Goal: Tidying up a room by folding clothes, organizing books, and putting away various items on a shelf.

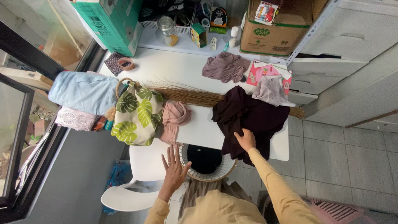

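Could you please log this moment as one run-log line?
left hand: open, above white basket | right hand: on dark maroon cloth | white table

Soft daylight from the left window, sharp focus, wide-angle bending at the edges.
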